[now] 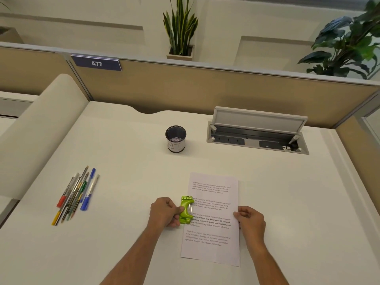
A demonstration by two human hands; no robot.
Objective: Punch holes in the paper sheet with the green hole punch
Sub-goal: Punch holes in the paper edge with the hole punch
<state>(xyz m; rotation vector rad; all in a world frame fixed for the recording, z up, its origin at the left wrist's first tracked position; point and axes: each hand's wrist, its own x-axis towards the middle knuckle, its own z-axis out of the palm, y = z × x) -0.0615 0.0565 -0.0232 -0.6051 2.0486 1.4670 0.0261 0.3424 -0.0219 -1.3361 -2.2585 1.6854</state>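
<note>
Green hole punch (pixel 186 209) gripped by left hand (pixel 164 212), fingers curled round its 9 o'clock side. Punch straddles 9 o'clock edge of paper sheet (pixel 213 239). Right hand (pixel 249 220) fingers curled, pinching sheet's 3 o'clock edge. Sheet flat on white desk (pixel 127 153). Pen pile (pixel 76 194) at 9 o'clock of sheet, dark cup (pixel 175 138) at 12, open cable tray (pixel 257 138) at 1.

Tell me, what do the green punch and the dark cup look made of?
Punch: likely glossy moulded plastic, going by its bright even green and rounded shape, with two thin metal-looking rods. Cup: unclear; dark shiny rim suggests plastic or metal, with a white label on its side.
</note>
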